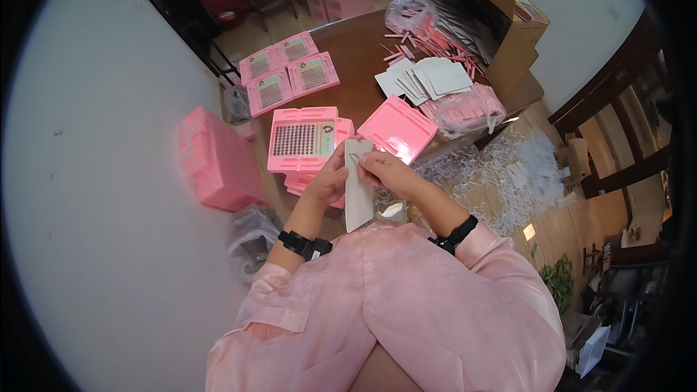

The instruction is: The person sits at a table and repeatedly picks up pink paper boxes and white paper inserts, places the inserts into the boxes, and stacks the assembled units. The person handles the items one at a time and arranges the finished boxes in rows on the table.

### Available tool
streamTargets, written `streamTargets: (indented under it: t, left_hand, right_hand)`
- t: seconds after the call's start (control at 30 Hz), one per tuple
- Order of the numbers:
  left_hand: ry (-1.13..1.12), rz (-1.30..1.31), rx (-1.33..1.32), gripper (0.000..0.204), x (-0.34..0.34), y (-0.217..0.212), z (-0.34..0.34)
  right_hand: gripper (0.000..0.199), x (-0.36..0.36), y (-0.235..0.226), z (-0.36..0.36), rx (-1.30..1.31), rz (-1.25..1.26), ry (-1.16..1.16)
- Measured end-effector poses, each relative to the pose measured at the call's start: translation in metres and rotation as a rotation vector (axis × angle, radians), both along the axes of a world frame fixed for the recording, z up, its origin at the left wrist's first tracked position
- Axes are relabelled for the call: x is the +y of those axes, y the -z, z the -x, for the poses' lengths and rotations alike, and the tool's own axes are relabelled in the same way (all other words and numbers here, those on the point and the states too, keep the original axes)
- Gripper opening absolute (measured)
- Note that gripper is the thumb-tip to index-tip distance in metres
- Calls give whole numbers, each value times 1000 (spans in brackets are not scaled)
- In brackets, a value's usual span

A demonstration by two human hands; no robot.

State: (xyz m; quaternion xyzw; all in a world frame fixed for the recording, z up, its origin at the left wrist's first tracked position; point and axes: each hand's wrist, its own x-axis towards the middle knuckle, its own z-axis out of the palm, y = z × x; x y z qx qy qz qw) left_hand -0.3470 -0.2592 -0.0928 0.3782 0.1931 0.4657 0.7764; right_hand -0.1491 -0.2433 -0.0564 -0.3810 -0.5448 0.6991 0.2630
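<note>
Brown counter (359, 54) strewn with pink trays backs both hands, left hand (330, 180) and right hand (388, 172), fingers pinched on a white card strip (358, 189), seemingly light, thin, bendable, best held by its edges.

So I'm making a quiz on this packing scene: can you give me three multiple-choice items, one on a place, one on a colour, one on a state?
1. Where does the stack of white cards lie?
A. on the table
B. on the floor
C. in the lap

2. What colour is the open tray by the left hand?
A. blue
B. pink
C. green

3. How is the white strip held?
A. lying free
B. by one hand
C. by both hands

A: the cards rest on the brown tabletop. B: its frame is pink. C: the right hand grips it too.
</note>
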Motion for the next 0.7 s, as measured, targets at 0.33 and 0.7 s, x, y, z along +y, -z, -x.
streamTargets:
  t: [0.33, 0.7]
  left_hand:
    - [43, -58, 40, 95, 0, -5, -21]
    - [48, 55, 73, 95, 7, 4, -34]
  right_hand:
    - [35, -11, 25, -27, 216, 51, -23]
    - [31, -1, 20, -30, 33, -52, 97]
